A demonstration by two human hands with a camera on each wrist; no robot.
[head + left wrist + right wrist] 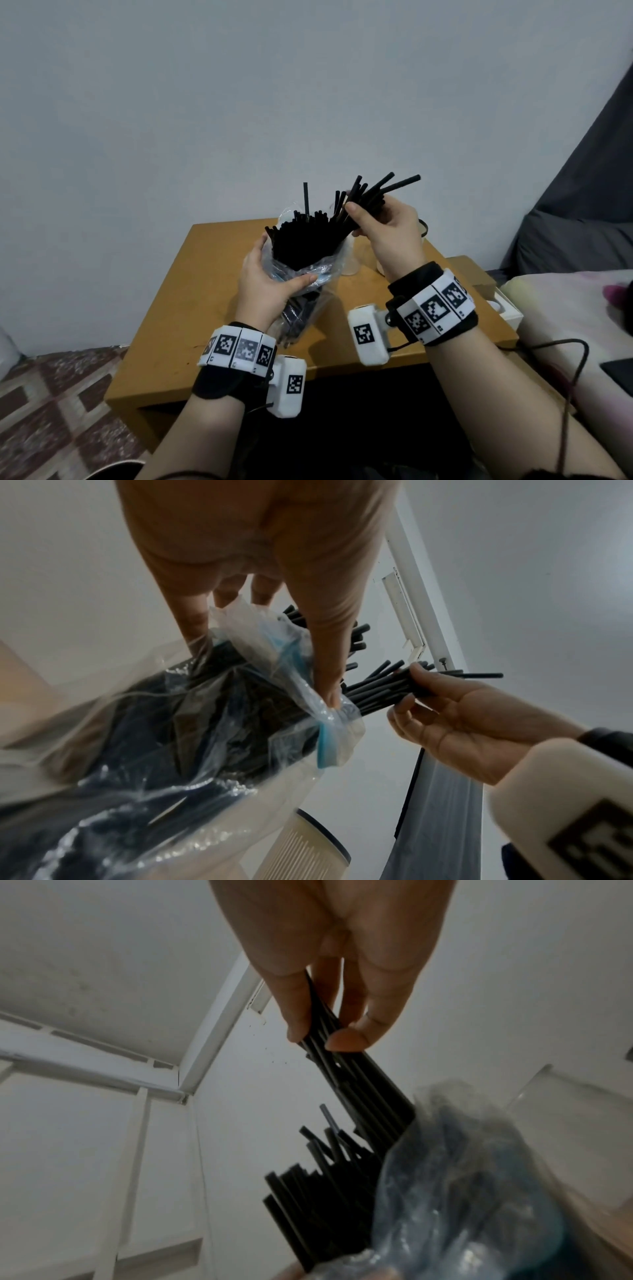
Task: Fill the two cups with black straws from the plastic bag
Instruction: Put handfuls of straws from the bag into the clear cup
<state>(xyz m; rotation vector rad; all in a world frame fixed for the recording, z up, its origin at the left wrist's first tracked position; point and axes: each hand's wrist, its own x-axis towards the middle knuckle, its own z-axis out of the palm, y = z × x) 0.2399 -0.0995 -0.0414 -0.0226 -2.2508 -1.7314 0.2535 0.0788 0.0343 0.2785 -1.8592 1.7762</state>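
My left hand (270, 277) grips a clear plastic bag (308, 274) full of black straws (301, 240), held upright above the wooden table (205, 325). My right hand (380, 222) pinches a bunch of straws (373, 195) between thumb and fingers; their lower ends are still inside the bag's mouth. In the left wrist view the bag (171, 723) fills the lower left and the right hand (455, 712) holds the bunch (383, 688). The right wrist view shows my fingers (342, 1039) on the bunch (359, 1080). Two clear cups (352, 257) stand behind the bag, mostly hidden.
The table stands against a plain white wall. A white box (503, 305) lies at its right edge, beside bedding and a dark cushion (582, 205). A black cable (561, 356) runs by my right forearm. Patterned floor (51, 411) lies to the left.
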